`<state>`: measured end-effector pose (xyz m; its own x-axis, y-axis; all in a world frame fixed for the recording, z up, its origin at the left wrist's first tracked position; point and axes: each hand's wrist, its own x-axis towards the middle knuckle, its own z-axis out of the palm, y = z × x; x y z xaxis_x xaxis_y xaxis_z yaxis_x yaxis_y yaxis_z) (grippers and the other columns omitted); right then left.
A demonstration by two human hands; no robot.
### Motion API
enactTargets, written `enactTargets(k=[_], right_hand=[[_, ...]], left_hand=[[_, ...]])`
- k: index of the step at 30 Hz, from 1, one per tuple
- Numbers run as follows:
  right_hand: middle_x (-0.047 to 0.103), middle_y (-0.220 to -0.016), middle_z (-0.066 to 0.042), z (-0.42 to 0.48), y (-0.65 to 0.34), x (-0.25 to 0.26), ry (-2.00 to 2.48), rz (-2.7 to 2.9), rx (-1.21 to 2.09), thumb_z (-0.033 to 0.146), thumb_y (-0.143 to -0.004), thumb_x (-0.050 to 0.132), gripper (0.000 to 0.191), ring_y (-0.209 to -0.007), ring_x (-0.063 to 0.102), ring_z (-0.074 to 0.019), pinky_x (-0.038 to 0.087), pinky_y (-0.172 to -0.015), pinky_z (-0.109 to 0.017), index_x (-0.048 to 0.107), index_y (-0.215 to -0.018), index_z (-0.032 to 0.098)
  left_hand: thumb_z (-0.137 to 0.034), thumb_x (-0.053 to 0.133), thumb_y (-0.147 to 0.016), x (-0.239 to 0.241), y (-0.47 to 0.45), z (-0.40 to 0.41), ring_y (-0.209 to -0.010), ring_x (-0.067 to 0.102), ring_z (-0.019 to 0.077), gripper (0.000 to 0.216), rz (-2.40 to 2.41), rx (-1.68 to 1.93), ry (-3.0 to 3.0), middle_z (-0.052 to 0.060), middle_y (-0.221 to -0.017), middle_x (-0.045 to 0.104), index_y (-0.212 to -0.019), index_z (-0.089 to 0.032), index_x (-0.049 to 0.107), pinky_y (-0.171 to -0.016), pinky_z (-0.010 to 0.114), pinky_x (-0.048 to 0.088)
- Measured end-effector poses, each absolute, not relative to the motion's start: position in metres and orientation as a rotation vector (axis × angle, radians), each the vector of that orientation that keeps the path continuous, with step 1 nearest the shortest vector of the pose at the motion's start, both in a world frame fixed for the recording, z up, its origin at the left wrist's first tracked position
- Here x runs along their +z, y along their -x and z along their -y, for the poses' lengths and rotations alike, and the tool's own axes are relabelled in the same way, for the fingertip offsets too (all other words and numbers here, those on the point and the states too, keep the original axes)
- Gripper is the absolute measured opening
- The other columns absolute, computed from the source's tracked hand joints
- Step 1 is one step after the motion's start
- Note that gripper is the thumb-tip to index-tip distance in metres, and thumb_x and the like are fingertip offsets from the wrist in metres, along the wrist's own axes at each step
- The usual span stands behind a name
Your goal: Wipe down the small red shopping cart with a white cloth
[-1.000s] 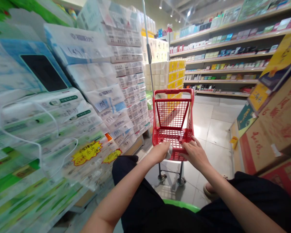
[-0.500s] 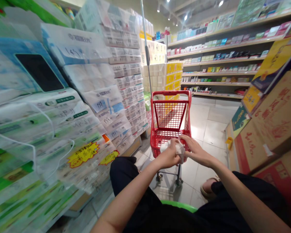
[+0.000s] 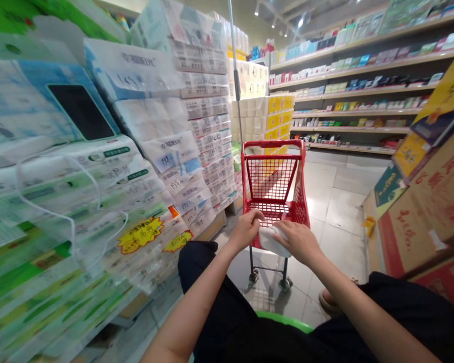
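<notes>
A small red shopping cart (image 3: 274, 176) stands on the tiled floor just ahead of me. My left hand (image 3: 245, 229) rests on the near rim of the cart with its fingers curled over the edge. My right hand (image 3: 299, 242) is closed around a white cloth (image 3: 269, 239), pressing it against the cart's near rim. The cloth sits between the two hands. The cart's basket looks empty.
Tall stacks of wrapped tissue packs (image 3: 162, 131) with yellow price tags (image 3: 139, 234) line the left side. Cardboard boxes (image 3: 427, 201) stand at the right. Stocked shelves (image 3: 363, 85) run along the back. Tiled floor (image 3: 336, 201) opens beyond the cart.
Both hands held the cart's rim, then lifted with the white cloth between them. Now the right hand presses the cloth on the rim and the left hand rests on the rim.
</notes>
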<state>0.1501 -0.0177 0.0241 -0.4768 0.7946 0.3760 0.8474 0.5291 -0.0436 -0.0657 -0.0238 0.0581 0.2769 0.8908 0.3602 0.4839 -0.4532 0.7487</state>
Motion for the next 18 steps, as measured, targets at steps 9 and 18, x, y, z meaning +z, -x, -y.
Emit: enactTargets(k=[9, 18], right_hand=[[0.064, -0.096, -0.009, 0.028, -0.132, 0.016, 1.207, 2.449, -0.491, 0.037, -0.095, 0.049, 0.029, -0.089, 0.057, -0.0229, 0.037, -0.076, -0.033, 0.057, -0.119, 0.023], [0.065, -0.115, -0.004, 0.013, -0.194, 0.031, 0.901, 2.615, -0.370, 0.030, -0.097, 0.045, 0.029, -0.107, 0.059, -0.0190, 0.027, -0.110, -0.043, 0.056, -0.123, 0.026]], left_hand=[[-0.033, 0.032, -0.097, 0.034, 0.031, 0.007, -0.082, 0.065, 0.0200, 0.030, -1.822, 0.782, -2.315, 0.001, -0.094, 0.070, -0.116, -0.026, 0.055, -0.073, 0.029, 0.043], [-0.036, 0.033, -0.097, 0.030, 0.064, 0.010, -0.076, 0.064, 0.0203, 0.031, -1.810, 0.554, -2.550, 0.003, -0.084, 0.070, -0.102, -0.025, 0.061, -0.068, 0.028, 0.039]])
